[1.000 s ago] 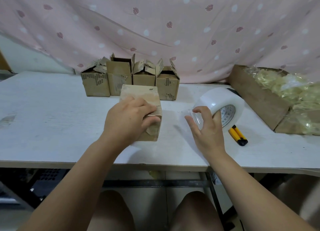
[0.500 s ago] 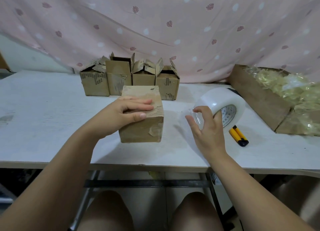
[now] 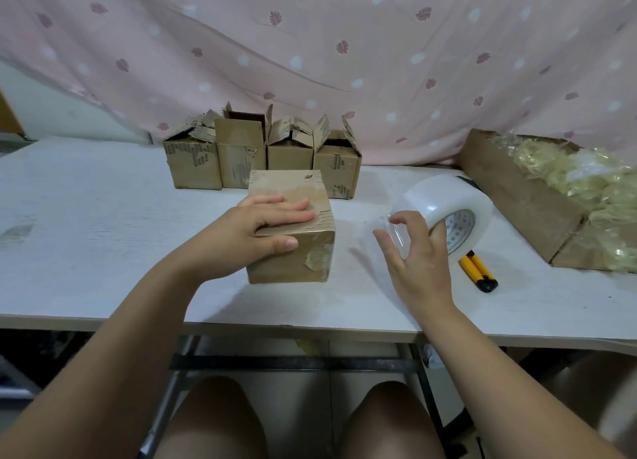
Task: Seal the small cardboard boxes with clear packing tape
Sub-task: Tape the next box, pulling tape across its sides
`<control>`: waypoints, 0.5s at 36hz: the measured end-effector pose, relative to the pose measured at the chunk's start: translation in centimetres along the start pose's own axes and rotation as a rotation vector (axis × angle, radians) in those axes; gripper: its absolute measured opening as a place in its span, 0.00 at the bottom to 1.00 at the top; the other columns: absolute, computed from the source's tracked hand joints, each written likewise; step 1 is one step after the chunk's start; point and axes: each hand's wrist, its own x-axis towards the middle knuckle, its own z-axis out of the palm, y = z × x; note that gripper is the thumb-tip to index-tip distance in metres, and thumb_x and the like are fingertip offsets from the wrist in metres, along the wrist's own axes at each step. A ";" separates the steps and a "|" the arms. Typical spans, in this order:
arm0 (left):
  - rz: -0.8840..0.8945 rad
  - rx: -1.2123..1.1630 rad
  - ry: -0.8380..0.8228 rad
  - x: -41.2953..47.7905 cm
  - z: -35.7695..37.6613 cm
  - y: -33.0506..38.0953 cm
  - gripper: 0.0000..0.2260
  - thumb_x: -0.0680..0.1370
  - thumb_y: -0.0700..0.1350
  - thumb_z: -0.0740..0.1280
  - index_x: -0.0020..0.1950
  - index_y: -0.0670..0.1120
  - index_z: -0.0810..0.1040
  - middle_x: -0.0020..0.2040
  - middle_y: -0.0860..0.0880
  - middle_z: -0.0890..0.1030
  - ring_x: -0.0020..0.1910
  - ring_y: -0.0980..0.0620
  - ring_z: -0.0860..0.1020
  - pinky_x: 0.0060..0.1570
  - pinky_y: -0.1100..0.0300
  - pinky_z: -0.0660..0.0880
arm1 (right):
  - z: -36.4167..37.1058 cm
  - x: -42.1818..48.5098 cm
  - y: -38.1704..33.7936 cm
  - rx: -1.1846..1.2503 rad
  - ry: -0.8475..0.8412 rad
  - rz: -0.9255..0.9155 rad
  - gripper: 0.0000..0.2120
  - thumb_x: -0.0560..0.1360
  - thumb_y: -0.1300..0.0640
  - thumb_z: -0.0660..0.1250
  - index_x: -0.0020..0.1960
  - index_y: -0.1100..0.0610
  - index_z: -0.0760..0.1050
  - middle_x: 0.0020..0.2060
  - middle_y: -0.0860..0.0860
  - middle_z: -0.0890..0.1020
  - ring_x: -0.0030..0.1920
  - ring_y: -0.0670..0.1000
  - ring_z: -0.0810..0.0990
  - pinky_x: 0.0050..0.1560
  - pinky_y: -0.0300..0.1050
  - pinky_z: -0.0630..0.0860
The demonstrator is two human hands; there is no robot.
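Observation:
A small closed cardboard box [image 3: 293, 263] stands on the white table [image 3: 86, 238] in front of me. My left hand [image 3: 262, 224] lies on its top with straight fingers, the thumb pressed against the front face. To the right, my right hand [image 3: 417, 265] holds a roll of clear packing tape [image 3: 444, 196] upright on the table. Some fingers reach into its core, while the index finger and thumb spread over the roll's near side. A loose strip of tape there is hard to make out.
Several small open-flapped boxes [image 3: 241, 158] stand in a row behind the closed one. A yellow utility knife [image 3: 479, 270] lies right of the roll. A large carton [image 3: 517, 189] of crumpled plastic fills the right end. A pink curtain [image 3: 344, 62] hangs behind.
My left hand left the box's front right corner and now lies flat across the top. The right hand and roll have barely moved.

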 end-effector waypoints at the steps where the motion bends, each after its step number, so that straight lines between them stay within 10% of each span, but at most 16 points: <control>1: -0.004 -0.012 -0.043 -0.1 -0.3 0.0 0.19 0.72 0.58 0.64 0.61 0.73 0.69 0.64 0.80 0.64 0.67 0.78 0.53 0.67 0.66 0.51 | 0.0 0.0 0.0 0.007 -0.003 0.004 0.20 0.77 0.41 0.62 0.59 0.56 0.74 0.53 0.57 0.70 0.50 0.47 0.65 0.43 0.25 0.64; 10: 0.039 -0.189 -0.228 -0.4 -1.8 -0.3 0.20 0.77 0.46 0.65 0.65 0.67 0.73 0.69 0.73 0.65 0.72 0.73 0.53 0.67 0.69 0.54 | -0.2 0.0 -0.1 0.052 -0.027 0.018 0.29 0.74 0.35 0.52 0.59 0.56 0.74 0.56 0.59 0.73 0.47 0.40 0.61 0.48 0.18 0.59; 18: 0.032 -0.408 0.427 -2.4 2.1 -1.1 0.14 0.67 0.47 0.71 0.50 0.60 0.83 0.58 0.66 0.79 0.68 0.65 0.69 0.70 0.63 0.64 | -0.1 0.0 0.2 0.036 -0.021 0.011 0.25 0.76 0.38 0.55 0.58 0.57 0.74 0.56 0.58 0.73 0.49 0.39 0.61 0.47 0.18 0.59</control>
